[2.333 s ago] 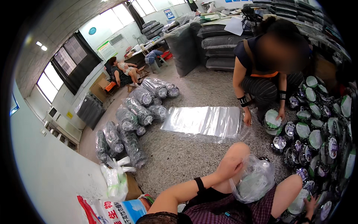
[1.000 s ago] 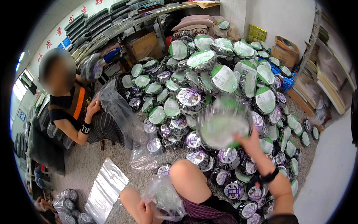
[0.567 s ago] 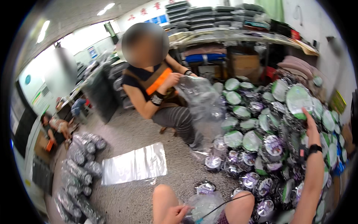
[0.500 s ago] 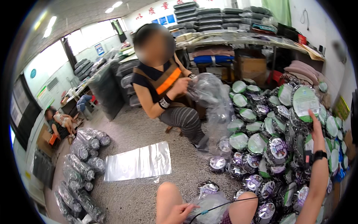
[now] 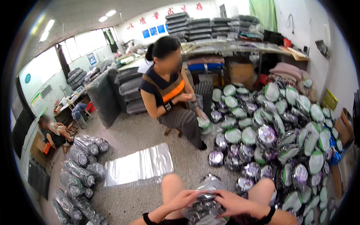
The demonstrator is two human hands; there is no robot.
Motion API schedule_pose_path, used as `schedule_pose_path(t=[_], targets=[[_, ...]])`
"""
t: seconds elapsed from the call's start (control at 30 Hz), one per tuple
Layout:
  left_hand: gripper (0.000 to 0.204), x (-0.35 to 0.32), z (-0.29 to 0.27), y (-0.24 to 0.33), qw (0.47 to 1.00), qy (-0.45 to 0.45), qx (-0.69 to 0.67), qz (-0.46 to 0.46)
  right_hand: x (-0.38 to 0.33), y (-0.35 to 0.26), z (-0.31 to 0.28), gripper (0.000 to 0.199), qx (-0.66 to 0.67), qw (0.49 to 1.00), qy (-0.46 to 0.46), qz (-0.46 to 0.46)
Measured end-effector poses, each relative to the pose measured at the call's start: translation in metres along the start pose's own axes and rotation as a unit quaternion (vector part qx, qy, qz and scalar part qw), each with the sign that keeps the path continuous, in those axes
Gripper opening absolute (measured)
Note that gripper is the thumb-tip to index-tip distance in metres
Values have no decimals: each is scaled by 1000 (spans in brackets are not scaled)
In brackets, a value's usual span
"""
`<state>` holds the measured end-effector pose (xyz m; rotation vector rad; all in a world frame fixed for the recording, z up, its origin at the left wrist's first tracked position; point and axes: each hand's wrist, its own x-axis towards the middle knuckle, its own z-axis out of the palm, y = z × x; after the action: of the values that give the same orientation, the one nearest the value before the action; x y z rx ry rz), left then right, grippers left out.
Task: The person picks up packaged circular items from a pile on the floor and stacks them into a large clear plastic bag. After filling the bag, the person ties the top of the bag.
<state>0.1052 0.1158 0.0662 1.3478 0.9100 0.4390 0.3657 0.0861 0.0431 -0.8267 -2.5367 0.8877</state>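
Between my knees sits a clear plastic bag (image 5: 204,210) holding dark, shiny round packs. My left hand (image 5: 184,198) grips its left side near the top, fingers curled over the plastic. On the other side my right hand (image 5: 231,203) holds the bag, its fingers reaching over the contents. The packs inside are partly covered by my hands and the film. To my right spreads a large heap of round black packs with green-white and purple labels (image 5: 267,135).
Flat clear plastic bags (image 5: 139,164) lie on the floor ahead. Filled tubular bags (image 5: 78,154) stand in rows at left. A seated co-worker (image 5: 170,93) reaches down to a pack (image 5: 203,123) beside the heap. Stacked dark cushions (image 5: 177,25) and a long table (image 5: 240,47) stand behind.
My right hand has come from the heap, where it touched a green-labelled pack, to the bag in my lap. My left hand now grips the bag, which holds dark packs. The co-worker has lowered a clear bag.
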Motion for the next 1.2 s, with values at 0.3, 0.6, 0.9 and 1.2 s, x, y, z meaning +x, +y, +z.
schedule_pose_path(t=[0.3, 0.6, 0.9, 1.2], targets=[[26, -72, 87, -20, 947, 27, 268, 173, -53, 64, 201, 37, 659, 547, 392, 336], [41, -57, 25, 21, 923, 104, -371, 15, -73, -98, -1, 50, -169, 972, 114, 119], [45, -48, 51, 140, 944, 97, -250, 193, -103, -152, -98, 12, -267, 933, 230, -78], [29, 58, 107, 75, 944, 12, 300, 135, -125, -97, -96, 15, 67, 976, 166, -127]])
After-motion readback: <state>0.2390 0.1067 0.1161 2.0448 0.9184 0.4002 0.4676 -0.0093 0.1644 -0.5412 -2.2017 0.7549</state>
